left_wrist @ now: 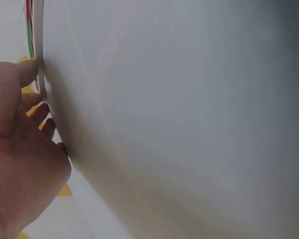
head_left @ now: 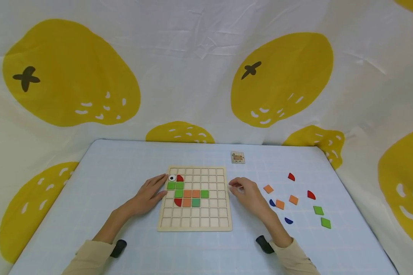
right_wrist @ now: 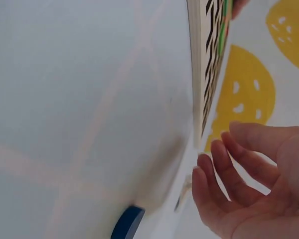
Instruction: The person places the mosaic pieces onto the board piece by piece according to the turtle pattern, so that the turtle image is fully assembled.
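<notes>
A wooden grid board (head_left: 195,223) lies on the table, carrying a round eye piece (head_left: 172,178), two red quarter-circles (head_left: 178,202), several green squares (head_left: 171,185), several orange squares (head_left: 195,193) and a teal square (head_left: 195,202). My left hand (head_left: 146,196) touches the board's left edge with extended fingers; its thumb also meets the edge in the left wrist view. Just off the right edge is my right hand (head_left: 249,194). Its fingers are loosely bent, and the right wrist view shows nothing between them.
Right of the board lie loose orange squares (head_left: 293,199), green squares (head_left: 325,223), red quarter-circles (head_left: 311,194) and blue half-circles (head_left: 288,220). A small picture card (head_left: 238,157) lies behind the board. A fruit-patterned cloth (head_left: 186,76) hangs behind the table.
</notes>
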Demonstrator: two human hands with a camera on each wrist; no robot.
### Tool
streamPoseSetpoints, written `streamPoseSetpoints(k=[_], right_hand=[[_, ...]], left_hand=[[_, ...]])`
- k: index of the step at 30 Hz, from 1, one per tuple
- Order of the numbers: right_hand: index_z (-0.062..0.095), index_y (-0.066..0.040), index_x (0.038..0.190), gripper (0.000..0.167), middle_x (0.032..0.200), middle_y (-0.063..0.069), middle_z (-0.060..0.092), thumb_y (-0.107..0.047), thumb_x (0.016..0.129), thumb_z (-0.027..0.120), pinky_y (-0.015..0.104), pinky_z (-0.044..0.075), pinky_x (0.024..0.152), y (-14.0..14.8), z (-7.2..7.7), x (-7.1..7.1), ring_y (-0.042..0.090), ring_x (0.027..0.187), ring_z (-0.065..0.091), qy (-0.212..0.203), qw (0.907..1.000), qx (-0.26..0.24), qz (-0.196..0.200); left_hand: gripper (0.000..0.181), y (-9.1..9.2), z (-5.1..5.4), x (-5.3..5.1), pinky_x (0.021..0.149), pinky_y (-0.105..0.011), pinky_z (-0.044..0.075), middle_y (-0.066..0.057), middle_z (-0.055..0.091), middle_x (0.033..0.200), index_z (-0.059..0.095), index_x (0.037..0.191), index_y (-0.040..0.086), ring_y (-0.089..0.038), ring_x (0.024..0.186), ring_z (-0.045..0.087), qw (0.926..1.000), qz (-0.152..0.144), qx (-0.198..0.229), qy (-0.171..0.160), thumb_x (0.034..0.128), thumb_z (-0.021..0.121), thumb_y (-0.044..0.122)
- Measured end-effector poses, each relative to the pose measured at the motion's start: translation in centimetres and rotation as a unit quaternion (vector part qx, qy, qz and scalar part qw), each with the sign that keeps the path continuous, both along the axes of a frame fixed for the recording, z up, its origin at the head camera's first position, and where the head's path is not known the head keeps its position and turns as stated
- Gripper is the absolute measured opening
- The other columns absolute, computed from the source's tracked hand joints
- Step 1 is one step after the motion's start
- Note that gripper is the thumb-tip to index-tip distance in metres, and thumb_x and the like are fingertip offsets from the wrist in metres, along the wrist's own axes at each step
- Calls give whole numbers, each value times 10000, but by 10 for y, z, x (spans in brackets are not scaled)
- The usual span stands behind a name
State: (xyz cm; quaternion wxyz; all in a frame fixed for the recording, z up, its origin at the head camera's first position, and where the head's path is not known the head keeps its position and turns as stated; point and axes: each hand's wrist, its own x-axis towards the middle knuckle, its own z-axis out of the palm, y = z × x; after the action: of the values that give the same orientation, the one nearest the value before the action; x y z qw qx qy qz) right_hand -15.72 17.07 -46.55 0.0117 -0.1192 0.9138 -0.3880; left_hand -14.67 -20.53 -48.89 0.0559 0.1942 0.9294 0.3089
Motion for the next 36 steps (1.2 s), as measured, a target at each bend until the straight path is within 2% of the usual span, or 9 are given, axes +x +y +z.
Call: streamPoseSetpoints(k=[6, 12, 18, 23, 30, 36], right_hand=[[723, -41, 1152, 184, 1166, 118, 688, -103, 980, 702, 494, 520, 988, 26, -2, -2, 302, 1113, 628, 127, 9988, 239, -412], [695, -51, 1242, 245, 1282, 168, 625, -134, 1014, 658, 542, 495, 1026, 51, -3, -2, 349, 1171, 562, -134, 9952, 288, -921], [683, -23, 1268, 268, 1330, 227, 588, -63, 1007, 638, 597, 441, 1070, 71, 1, 0, 411, 1275, 504, -238, 9925, 384, -1132], [660, 6, 1296, 305, 1323, 255, 577, -20, 993, 630, 620, 441, 1050, 81, 4, 4, 432, 1241, 503, -240, 9920, 550, -1108], [655, 18, 1294, 305, 1238, 230, 624, -26, 992, 656, 550, 504, 1004, 87, -1, 3, 372, 1119, 568, -453, 9897, 665, -1183], [673, 31, 1246, 277, 1166, 217, 644, -30, 976, 685, 522, 542, 956, 87, -2, 3, 348, 1039, 592, -458, 9885, 748, -1229]], left_hand=[[613, -2, -2, 1, 1128, -695, 286, -229, 326, 1619, 329, 1591, -4, -466, 1455, 283, 9998, -29, 164, 143, 1071, 566, 217], [621, -4, -3, 2, 1147, -676, 278, -209, 316, 1632, 316, 1601, 11, -448, 1470, 276, 9999, -37, 70, 106, 1077, 561, 238], [618, -4, -3, 1, 1155, -665, 276, -192, 303, 1643, 305, 1610, 28, -435, 1483, 263, 10000, -39, 29, 72, 1087, 543, 256], [627, -4, -3, 1, 1158, -662, 274, -193, 302, 1644, 302, 1612, 32, -436, 1483, 261, 10000, -26, -1, 63, 1082, 554, 252], [626, -4, -2, 0, 1154, -665, 281, -193, 304, 1643, 312, 1609, 32, -435, 1482, 263, 10000, -25, -24, 76, 1079, 559, 256], [631, -3, -2, -1, 1154, -658, 289, -186, 313, 1640, 322, 1608, 42, -430, 1479, 275, 10000, -24, -68, 66, 1071, 576, 257]])
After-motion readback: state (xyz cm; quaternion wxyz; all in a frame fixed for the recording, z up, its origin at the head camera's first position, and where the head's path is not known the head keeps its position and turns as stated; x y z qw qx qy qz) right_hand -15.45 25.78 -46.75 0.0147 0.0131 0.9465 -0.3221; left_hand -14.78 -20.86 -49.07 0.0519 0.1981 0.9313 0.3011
